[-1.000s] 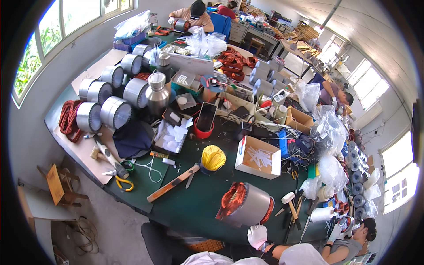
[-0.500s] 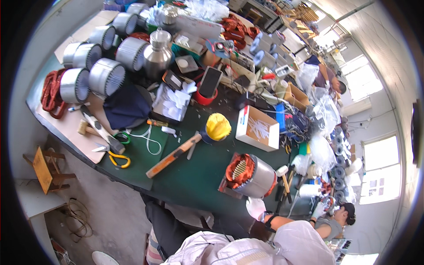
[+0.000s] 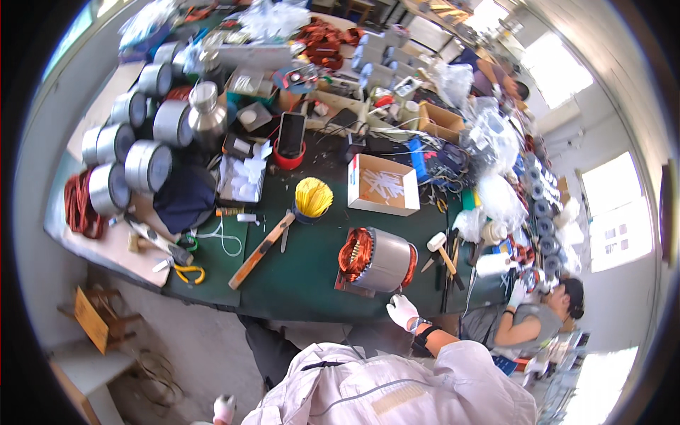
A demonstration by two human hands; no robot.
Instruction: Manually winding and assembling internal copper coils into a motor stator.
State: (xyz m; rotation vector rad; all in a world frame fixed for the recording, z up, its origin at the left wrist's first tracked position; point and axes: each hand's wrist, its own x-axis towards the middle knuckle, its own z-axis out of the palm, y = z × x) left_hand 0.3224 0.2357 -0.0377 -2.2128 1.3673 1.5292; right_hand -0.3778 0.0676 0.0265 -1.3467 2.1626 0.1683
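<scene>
A metal motor stator (image 3: pixel 388 262) with copper windings lies on its side on the green-topped table (image 3: pixel 312 297), close to the front edge. My right hand (image 3: pixel 402 312), in a white glove, is just in front of the stator's right end. Its fingers look loosely apart, with no held object visible; whether they touch the stator I cannot tell. My left hand (image 3: pixel 224 409), also gloved, hangs low at the bottom edge, away from the table. Its fingers are too small and blurred to read.
Left of the stator are a wooden bar (image 3: pixel 262 251), a cup of yellow strips (image 3: pixel 312 198) and scissors (image 3: pixel 188 273). Behind it is a box of white strips (image 3: pixel 383 185); to its right, a mallet (image 3: pixel 440 251). More stator cores (image 3: pixel 149 166) crowd the left. A co-worker (image 3: pixel 535 322) sits right.
My view has turned, so the table's things sit further left. My left hand has come into view at the bottom. My right hand remains beside the stator, which still lies on the table.
</scene>
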